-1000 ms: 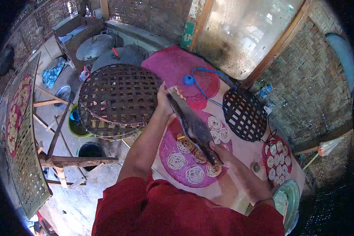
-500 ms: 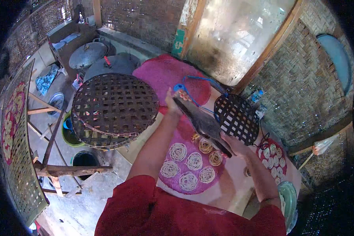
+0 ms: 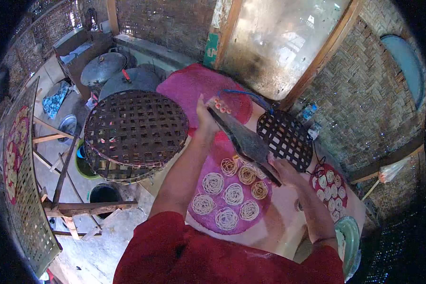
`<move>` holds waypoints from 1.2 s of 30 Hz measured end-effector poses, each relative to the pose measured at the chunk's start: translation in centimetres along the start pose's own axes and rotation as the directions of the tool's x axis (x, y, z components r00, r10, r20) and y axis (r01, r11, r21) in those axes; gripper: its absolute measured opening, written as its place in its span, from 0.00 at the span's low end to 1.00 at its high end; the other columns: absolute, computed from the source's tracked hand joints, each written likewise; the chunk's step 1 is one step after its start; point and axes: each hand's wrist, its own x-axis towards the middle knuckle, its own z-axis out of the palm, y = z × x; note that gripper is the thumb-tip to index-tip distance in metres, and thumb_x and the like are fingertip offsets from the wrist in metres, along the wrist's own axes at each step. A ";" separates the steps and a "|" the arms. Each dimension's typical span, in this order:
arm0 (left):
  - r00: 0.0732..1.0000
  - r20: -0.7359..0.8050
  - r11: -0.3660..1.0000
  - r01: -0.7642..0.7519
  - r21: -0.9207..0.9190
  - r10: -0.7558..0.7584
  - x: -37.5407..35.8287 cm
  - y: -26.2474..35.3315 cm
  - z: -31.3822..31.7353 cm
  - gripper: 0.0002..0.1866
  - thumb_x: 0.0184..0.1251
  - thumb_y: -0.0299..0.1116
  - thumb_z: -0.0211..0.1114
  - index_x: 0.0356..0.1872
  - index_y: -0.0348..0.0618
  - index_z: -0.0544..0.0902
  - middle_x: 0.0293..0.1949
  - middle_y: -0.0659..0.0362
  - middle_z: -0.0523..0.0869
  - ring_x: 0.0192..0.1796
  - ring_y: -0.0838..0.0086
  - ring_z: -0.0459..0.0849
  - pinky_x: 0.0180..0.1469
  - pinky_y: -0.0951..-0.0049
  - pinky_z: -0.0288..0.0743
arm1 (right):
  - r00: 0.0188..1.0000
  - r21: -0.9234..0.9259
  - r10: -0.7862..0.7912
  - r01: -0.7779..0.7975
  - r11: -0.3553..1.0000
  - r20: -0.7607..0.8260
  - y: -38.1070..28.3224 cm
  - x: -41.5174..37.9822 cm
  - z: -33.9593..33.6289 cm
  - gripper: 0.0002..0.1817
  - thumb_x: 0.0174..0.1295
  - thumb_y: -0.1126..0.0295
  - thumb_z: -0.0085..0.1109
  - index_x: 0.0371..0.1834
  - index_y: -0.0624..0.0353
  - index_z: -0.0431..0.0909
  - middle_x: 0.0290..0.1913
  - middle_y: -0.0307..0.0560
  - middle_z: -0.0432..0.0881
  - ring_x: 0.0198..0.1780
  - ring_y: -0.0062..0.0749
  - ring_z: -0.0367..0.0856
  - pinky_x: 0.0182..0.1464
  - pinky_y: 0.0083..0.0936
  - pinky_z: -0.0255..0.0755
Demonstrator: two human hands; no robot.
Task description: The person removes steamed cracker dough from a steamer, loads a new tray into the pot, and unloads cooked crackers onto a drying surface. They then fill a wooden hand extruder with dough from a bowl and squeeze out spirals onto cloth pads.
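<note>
Both my hands hold a long dark wooden-looking board (image 3: 244, 142) slantwise above a pink-purple cloth. My left hand (image 3: 205, 115) is closed around its upper left end, where a cluster of small orange-red round shapes (image 3: 221, 105) shows. My right hand (image 3: 285, 170) grips the lower right end. Below the board, coiled noodle nests (image 3: 233, 194) lie on the round pink-purple cloth (image 3: 201, 215). Most are pale; several near the board are yellower, including one yellow nest (image 3: 229, 166). The board partly covers another nest. Its underside is hidden.
Stacked dark woven trays (image 3: 137, 132) stand at left. A black open-weave basket (image 3: 286, 142) sits beyond my right hand. More nests lie on a red cloth (image 3: 329, 189) at right, near a green basin (image 3: 348, 241). Wooden trestles (image 3: 90, 206) and a bucket (image 3: 104, 194) occupy the floor.
The board has shifted slightly down and right in my hands. A yellow nest now shows as a full coil where only a small loose bit was visible. The blue piece beside my left hand is out of sight.
</note>
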 end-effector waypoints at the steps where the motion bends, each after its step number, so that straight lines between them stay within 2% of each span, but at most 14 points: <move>1: 1.000 -0.015 1.000 0.013 0.024 -0.013 -0.1 0.5 0.4 0.24 0.65 0.60 0.40 0.24 0.50 0.68 0.17 0.63 0.67 0.21 0.69 0.68 0.33 0.63 0.65 | 1.000 0.002 -0.001 0.001 1.000 -0.001 0.4 0.2 0.5 0.37 0.65 0.36 0.40 0.26 0.64 0.78 0.15 0.41 0.75 0.13 0.24 0.72 0.16 0.22 0.65; 3: 0.999 -0.031 0.998 0.029 0.055 -0.027 -0.4 1.1 0.9 0.24 0.65 0.60 0.40 0.24 0.50 0.68 0.16 0.63 0.67 0.22 0.69 0.68 0.32 0.63 0.65 | 0.995 0.258 0.075 -0.090 0.962 0.066 2.0 0.6 1.5 0.36 0.65 0.37 0.39 0.24 0.62 0.77 0.14 0.41 0.75 0.13 0.25 0.72 0.15 0.22 0.65; 8: 0.989 -0.148 0.998 0.015 0.068 -0.005 -1.6 -0.6 -1.1 0.25 0.65 0.60 0.40 0.24 0.50 0.68 0.16 0.63 0.67 0.21 0.69 0.68 0.30 0.62 0.65 | 0.972 0.241 0.146 -0.190 0.952 0.186 2.2 -0.4 0.4 0.36 0.64 0.36 0.40 0.26 0.62 0.78 0.15 0.42 0.75 0.13 0.24 0.72 0.16 0.22 0.66; 11: 0.995 -0.086 0.999 0.041 -0.016 -0.042 -0.7 -1.5 -3.9 0.27 0.65 0.61 0.37 0.22 0.48 0.68 0.16 0.62 0.67 0.19 0.67 0.67 0.29 0.62 0.65 | 0.982 0.203 0.129 -0.155 0.967 0.137 3.8 0.7 0.4 0.36 0.65 0.36 0.39 0.26 0.63 0.77 0.15 0.42 0.75 0.13 0.25 0.72 0.15 0.23 0.66; 13: 0.997 -0.070 0.999 0.039 0.018 -0.038 0.0 -1.8 -5.2 0.26 0.65 0.61 0.38 0.22 0.50 0.67 0.15 0.63 0.67 0.20 0.68 0.67 0.29 0.63 0.65 | 0.997 0.031 0.079 -0.079 0.996 -0.015 3.6 1.2 1.3 0.37 0.65 0.37 0.38 0.30 0.65 0.78 0.19 0.42 0.77 0.16 0.22 0.72 0.18 0.21 0.66; 15: 0.998 -0.053 0.998 0.034 0.057 -0.031 0.4 -1.4 -5.4 0.25 0.65 0.62 0.39 0.23 0.51 0.67 0.15 0.64 0.66 0.20 0.69 0.68 0.29 0.65 0.65 | 0.980 0.069 0.162 -0.171 0.983 0.117 7.7 3.9 2.4 0.38 0.64 0.35 0.39 0.33 0.66 0.78 0.22 0.42 0.78 0.20 0.23 0.73 0.22 0.21 0.68; 17: 0.993 -0.061 0.976 0.107 0.189 -0.097 1.2 -0.5 -4.4 0.26 0.64 0.62 0.40 0.22 0.51 0.67 0.15 0.65 0.66 0.19 0.70 0.68 0.29 0.65 0.66 | 0.988 0.196 -0.061 0.089 0.977 -0.145 9.3 5.2 4.8 0.38 0.63 0.34 0.38 0.36 0.64 0.78 0.24 0.41 0.78 0.22 0.23 0.73 0.24 0.20 0.68; 18: 0.994 -0.060 0.976 0.105 0.192 -0.095 1.4 -0.2 -3.0 0.26 0.64 0.62 0.40 0.22 0.51 0.67 0.15 0.65 0.66 0.19 0.70 0.68 0.29 0.65 0.66 | 0.995 0.329 0.023 -0.054 0.943 0.098 8.5 4.4 3.9 0.37 0.63 0.33 0.37 0.43 0.61 0.76 0.23 0.40 0.76 0.21 0.23 0.73 0.23 0.20 0.68; 19: 0.990 -0.021 0.971 0.140 0.195 -0.138 1.6 0.1 -1.5 0.26 0.65 0.63 0.40 0.21 0.51 0.67 0.14 0.65 0.66 0.19 0.70 0.68 0.28 0.65 0.66 | 0.995 0.330 0.020 -0.053 0.942 0.100 7.6 4.1 3.8 0.37 0.63 0.33 0.37 0.43 0.61 0.76 0.23 0.40 0.76 0.21 0.23 0.73 0.23 0.20 0.68; 21: 0.984 0.016 0.964 0.171 0.204 -0.178 2.2 0.8 0.9 0.27 0.65 0.63 0.40 0.21 0.51 0.67 0.14 0.65 0.66 0.18 0.70 0.68 0.28 0.65 0.66 | 0.983 0.634 0.080 -0.166 0.756 0.163 6.1 4.4 3.9 0.32 0.69 0.41 0.34 0.55 0.62 0.69 0.23 0.40 0.77 0.19 0.24 0.74 0.21 0.20 0.68; 25: 0.995 0.024 0.981 0.092 0.173 -0.098 4.1 2.0 0.8 0.30 0.65 0.63 0.37 0.21 0.46 0.68 0.15 0.61 0.66 0.19 0.67 0.66 0.30 0.62 0.65 | 0.967 0.498 -0.029 -0.104 0.861 0.252 4.9 6.5 1.1 0.35 0.68 0.39 0.32 0.44 0.63 0.75 0.20 0.40 0.76 0.18 0.23 0.73 0.20 0.20 0.68; 27: 0.999 -0.033 0.989 -0.001 0.149 0.006 4.9 2.1 -1.4 0.29 0.65 0.62 0.38 0.21 0.47 0.68 0.15 0.62 0.66 0.19 0.67 0.66 0.30 0.62 0.65 | 0.990 0.247 0.045 -0.076 0.966 0.131 3.8 7.3 0.4 0.37 0.66 0.36 0.32 0.30 0.61 0.78 0.17 0.39 0.75 0.15 0.23 0.72 0.17 0.21 0.66; 30: 0.973 -0.225 0.998 -0.052 0.039 0.060 4.1 1.7 -3.4 0.28 0.65 0.61 0.38 0.20 0.48 0.67 0.15 0.62 0.66 0.19 0.67 0.66 0.29 0.62 0.64 | 0.970 0.170 0.148 -0.181 0.969 0.194 3.4 8.7 -0.7 0.39 0.65 0.33 0.33 0.25 0.61 0.77 0.15 0.40 0.74 0.14 0.24 0.70 0.16 0.24 0.64; 36: 0.980 -0.192 0.999 -0.047 0.020 0.050 4.3 3.7 -1.5 0.26 0.64 0.59 0.40 0.20 0.48 0.66 0.15 0.62 0.65 0.18 0.69 0.65 0.27 0.63 0.62 | 0.990 0.073 0.141 -0.141 0.987 0.009 2.9 9.5 0.8 0.41 0.61 0.30 0.35 0.25 0.62 0.77 0.13 0.41 0.73 0.13 0.24 0.70 0.15 0.23 0.62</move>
